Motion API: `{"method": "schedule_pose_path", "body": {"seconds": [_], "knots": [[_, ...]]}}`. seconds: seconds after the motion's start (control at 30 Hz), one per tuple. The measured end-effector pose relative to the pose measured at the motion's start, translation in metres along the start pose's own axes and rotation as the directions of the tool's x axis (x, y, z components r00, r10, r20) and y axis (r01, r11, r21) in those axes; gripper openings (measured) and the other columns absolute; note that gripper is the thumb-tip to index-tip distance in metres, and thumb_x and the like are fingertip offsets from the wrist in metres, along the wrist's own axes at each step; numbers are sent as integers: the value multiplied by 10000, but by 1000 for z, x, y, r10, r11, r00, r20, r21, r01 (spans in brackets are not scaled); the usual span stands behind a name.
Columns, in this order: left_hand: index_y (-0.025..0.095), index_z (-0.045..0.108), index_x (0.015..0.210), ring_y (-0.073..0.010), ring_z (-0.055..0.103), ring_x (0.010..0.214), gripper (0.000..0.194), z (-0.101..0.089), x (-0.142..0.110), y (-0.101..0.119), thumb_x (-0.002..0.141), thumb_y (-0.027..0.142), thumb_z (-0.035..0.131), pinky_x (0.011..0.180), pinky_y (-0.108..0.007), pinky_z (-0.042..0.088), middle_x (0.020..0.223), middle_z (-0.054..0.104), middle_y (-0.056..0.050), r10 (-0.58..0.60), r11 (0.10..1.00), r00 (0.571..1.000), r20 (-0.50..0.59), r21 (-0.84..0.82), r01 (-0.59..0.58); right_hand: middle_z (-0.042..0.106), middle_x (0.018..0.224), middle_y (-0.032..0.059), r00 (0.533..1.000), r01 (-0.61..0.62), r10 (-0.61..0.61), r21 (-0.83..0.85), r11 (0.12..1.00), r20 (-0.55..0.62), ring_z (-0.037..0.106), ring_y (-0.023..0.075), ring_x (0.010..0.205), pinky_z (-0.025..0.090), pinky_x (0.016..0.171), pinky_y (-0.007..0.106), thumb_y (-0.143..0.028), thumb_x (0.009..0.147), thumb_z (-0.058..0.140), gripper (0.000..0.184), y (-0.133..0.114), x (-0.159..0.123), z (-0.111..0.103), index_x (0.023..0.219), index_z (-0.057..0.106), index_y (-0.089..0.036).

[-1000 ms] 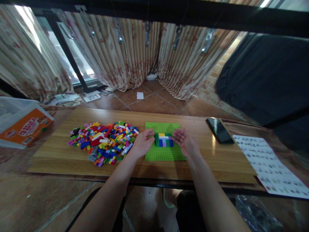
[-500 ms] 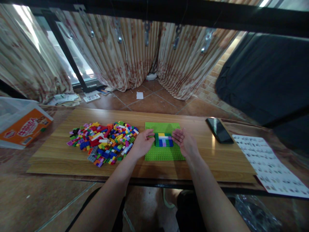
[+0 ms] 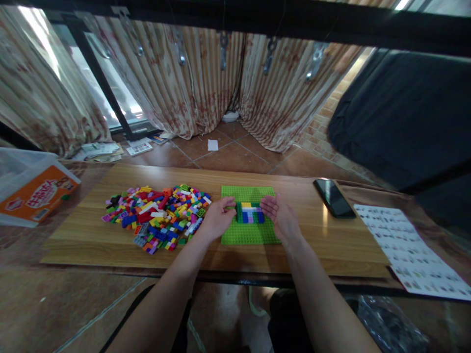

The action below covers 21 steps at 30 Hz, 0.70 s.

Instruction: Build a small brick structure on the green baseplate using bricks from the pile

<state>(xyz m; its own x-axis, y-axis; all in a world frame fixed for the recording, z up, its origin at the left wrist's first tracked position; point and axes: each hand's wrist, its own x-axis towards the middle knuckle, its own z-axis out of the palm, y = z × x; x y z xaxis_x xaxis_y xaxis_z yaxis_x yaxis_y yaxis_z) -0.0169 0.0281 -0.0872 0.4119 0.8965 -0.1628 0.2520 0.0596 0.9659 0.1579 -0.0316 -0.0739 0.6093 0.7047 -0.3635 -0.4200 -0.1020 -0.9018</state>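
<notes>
A green studded baseplate point(image 3: 250, 235) lies on the wooden board before me. In its middle stands a low rectangular build of toy bricks point(image 3: 250, 214), with green, yellow, white, blue and lilac showing. My left hand point(image 3: 220, 215) is at the build's left side, over the plate's left edge; its thumb and forefinger are apart, with green showing between them. On the other side my right hand point(image 3: 280, 215) is open, fingers stretched toward the build's right end and palm turned inward. Whether its fingertips touch the bricks I cannot tell.
Left of the plate spreads a heap of loose coloured bricks point(image 3: 162, 215). A clear plastic tub with an orange label point(image 3: 40, 196) stands at the far left. On the right lie a black phone point(image 3: 334, 198) and a printed sheet point(image 3: 412, 250) overhanging the wooden board point(image 3: 331, 255).
My right hand has shifted slightly left, closer to the brick build. My left hand and the bricks look the same.
</notes>
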Motion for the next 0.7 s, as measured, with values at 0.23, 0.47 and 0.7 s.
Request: {"method": "schedule_pose_path", "body": {"seconds": [0.23, 0.47, 0.7], "knots": [[100, 615, 1255, -225, 690, 1031, 501, 0, 1, -2, 756, 69, 606, 890, -347, 556, 1199, 698, -162, 17, 1000, 1000, -10, 17, -16, 749, 756, 60, 1000, -11, 11, 7, 1000, -15, 696, 136, 682, 556, 654, 236, -357, 981, 502, 360, -2, -2, 2, 756, 709, -166], [96, 617, 1252, -225, 686, 1043, 498, 0, 0, 0, 756, 58, 604, 900, -348, 552, 1198, 698, -162, 18, 1000, 1000, -15, 16, -18, 746, 757, 60, 1000, 22, -22, 0, 1000, -13, 693, 140, 673, 558, 631, 242, -408, 940, 569, 334, 0, -1, 1, 751, 707, -170], [106, 624, 1237, -219, 691, 1013, 487, 1, 0, 3, 753, 57, 598, 881, -341, 558, 1191, 702, -149, 2, 1000, 1000, -22, 23, -2, 731, 740, 42, 996, 61, -57, 58, 996, -68, 676, 125, 653, 540, 603, 225, -390, 935, 560, 309, 1, 4, -2, 761, 685, -168]]}}
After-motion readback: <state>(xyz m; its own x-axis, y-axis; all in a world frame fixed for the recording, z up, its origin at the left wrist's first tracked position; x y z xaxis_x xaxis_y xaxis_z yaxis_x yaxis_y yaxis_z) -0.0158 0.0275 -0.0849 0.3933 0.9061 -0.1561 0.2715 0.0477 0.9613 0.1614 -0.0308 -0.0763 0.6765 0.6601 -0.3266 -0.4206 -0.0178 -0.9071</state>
